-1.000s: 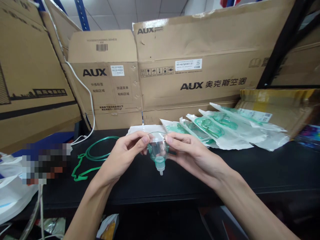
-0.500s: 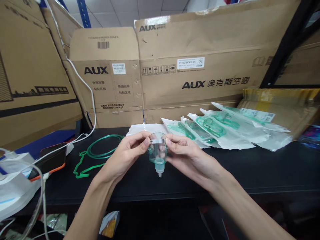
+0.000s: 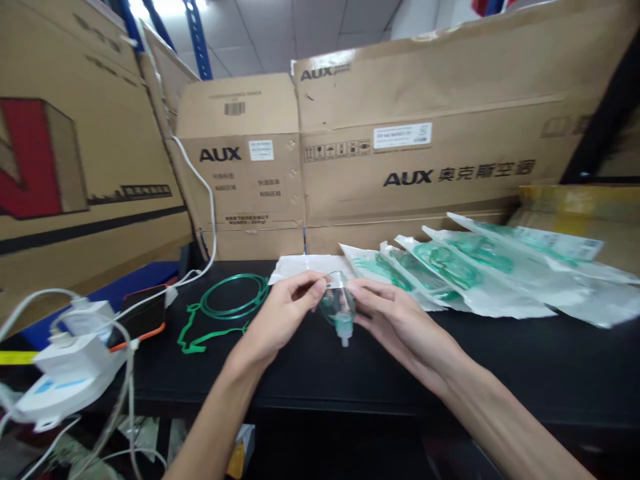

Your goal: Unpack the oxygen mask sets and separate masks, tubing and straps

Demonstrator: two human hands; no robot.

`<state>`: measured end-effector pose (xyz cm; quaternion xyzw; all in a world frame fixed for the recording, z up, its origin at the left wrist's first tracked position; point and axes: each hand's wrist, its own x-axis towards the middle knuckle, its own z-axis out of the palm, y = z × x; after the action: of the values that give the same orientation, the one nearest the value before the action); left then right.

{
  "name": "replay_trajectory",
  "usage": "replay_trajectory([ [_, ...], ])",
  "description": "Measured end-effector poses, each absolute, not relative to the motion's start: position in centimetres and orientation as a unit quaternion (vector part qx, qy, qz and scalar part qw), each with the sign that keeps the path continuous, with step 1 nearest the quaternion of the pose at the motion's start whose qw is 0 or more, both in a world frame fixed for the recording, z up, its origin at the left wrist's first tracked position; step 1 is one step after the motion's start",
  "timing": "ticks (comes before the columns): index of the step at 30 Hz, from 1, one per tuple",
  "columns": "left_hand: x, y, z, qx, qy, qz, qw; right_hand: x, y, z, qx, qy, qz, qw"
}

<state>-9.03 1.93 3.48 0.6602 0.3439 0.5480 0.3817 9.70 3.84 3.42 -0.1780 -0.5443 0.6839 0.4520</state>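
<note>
Both my hands hold a clear green-tinted mask (image 3: 338, 308) with a small white-green connector pointing down, just above the black table (image 3: 525, 360). My left hand (image 3: 283, 317) pinches its left rim with thumb and fingers. My right hand (image 3: 395, 320) grips the right side, fingers closed round it. A coil of green tubing (image 3: 235, 303) with a green strap lies on the table to the left of my hands. An opened white pouch (image 3: 300, 265) lies flat right behind the mask.
Several sealed pouches (image 3: 465, 273) with green parts lie fanned at the right. Large AUX cardboard boxes (image 3: 400, 147) wall the back and left. A phone (image 3: 143, 317), white chargers (image 3: 75, 353) and cables sit at the left edge.
The view has swung left and pulled back, so the hands and mask look smaller and shifted right. The grip on the mask is unchanged; the mask sits slightly more squeezed between my fingers.
</note>
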Motion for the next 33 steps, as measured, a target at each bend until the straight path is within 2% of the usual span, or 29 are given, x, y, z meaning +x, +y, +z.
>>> replay_trajectory([
  [3,-7.9,2.6,3.0,0.654,0.397,0.566,0.307,9.0,4.4,2.4,-0.284,-0.588,0.569,0.499],
  [7,-8.3,1.7,2.7,0.702,0.419,0.505,0.276,8.3,4.6,1.0,-0.275,-0.691,0.491,0.454],
  [11,-13.4,-1.5,2.7,0.744,0.497,0.426,0.131,9.4,4.4,-0.1,-0.351,-0.654,0.495,0.452],
  [15,-19.2,-4.5,2.1,0.627,0.670,0.395,0.041,10.6,3.9,-0.6,-0.381,-0.615,0.515,0.460],
  [20,-20.6,-4.8,0.6,0.607,0.729,0.312,0.051,10.8,3.1,-0.2,-0.378,-0.622,0.520,0.447],
  [33,-17.5,-1.2,-0.7,0.659,0.676,0.325,0.053,8.1,3.5,0.2,-0.351,-0.636,0.550,0.412],
])
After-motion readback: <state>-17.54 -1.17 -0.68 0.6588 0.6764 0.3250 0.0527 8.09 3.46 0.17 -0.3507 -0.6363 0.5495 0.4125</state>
